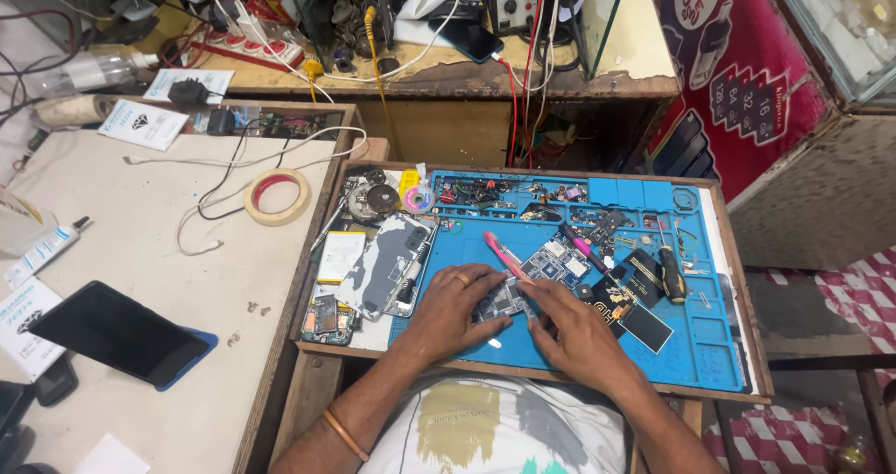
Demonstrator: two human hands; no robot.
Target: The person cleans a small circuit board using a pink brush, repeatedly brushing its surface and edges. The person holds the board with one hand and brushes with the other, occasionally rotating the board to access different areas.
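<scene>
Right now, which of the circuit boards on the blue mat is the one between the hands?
The small board pinched between the left hand and right hand. The other, bluish board lies untouched farther up the blue mat, by the pink tool.

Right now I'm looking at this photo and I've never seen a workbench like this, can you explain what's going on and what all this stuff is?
This is one picture from a camera worn on a person's head, looking down at their own two bare hands. There is no machine.

The hands work over a blue work mat that lies on a wooden tray. The left hand, with a ring, steadies a small circuit board. The right hand presses a thin tool onto that board; the tool is too small to name.

On the mat also lie a pink-handled knife, a second circuit board, a small screwdriver and many tiny parts. To the left lie an opened phone shell and a roll of tape.
</scene>
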